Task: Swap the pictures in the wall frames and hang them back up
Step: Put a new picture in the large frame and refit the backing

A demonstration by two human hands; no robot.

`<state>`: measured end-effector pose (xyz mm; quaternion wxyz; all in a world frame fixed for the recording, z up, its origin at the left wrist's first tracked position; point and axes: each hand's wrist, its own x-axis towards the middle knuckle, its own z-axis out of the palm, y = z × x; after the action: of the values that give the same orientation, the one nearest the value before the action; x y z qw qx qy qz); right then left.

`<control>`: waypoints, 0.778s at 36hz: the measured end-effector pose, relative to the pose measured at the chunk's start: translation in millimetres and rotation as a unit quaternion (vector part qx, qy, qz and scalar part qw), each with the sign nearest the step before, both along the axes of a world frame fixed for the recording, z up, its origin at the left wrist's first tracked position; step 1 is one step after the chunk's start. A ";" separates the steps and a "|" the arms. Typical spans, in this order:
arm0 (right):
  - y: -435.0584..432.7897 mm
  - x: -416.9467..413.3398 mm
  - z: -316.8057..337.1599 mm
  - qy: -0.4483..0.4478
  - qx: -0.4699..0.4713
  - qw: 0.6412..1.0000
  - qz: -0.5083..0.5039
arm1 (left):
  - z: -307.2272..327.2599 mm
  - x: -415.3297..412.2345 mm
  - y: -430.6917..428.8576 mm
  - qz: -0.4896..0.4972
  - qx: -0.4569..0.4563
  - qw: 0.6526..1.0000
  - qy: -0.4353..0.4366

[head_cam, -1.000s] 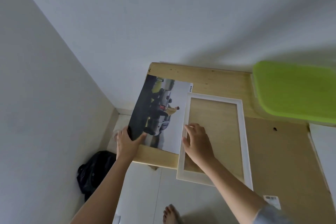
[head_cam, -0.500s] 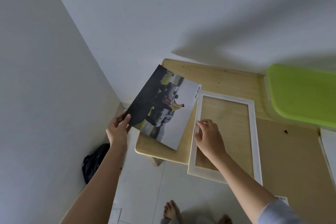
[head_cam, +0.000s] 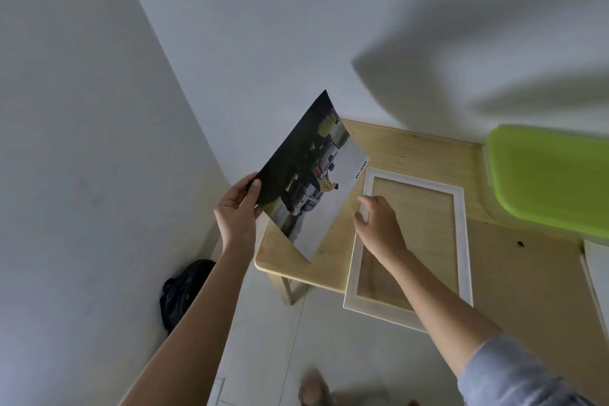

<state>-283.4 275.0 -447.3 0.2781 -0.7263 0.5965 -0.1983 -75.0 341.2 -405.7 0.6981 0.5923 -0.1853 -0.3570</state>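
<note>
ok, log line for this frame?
left hand: holds photo above table | right hand: at frame left rail, contact unclear | frame: empty, flat on table
</note>
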 end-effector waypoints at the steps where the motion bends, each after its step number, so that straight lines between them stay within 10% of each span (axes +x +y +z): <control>1: -4.4 5.7 8.6 -0.032 -0.004 0.999 -0.005 | 3.1 -3.7 0.3 0.002 -0.006 1.000 -0.001; 12: -22.0 25.0 27.8 -0.196 0.167 0.960 -0.113 | 38.0 -5.8 1.0 0.050 -0.069 0.992 0.094; 19: -14.7 26.9 22.2 -0.444 0.276 0.836 -0.168 | 35.3 -3.8 6.3 0.052 -0.082 0.985 0.146; 28: -19.3 -29.8 21.5 -0.388 0.209 0.879 -0.185 | 0.5 -25.7 16.8 -0.047 0.017 0.995 0.092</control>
<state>-313.1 255.7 -425.7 0.5905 -0.3930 0.5919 -0.3828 -100.7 358.0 -405.2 0.6848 0.5594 -0.1419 -0.4449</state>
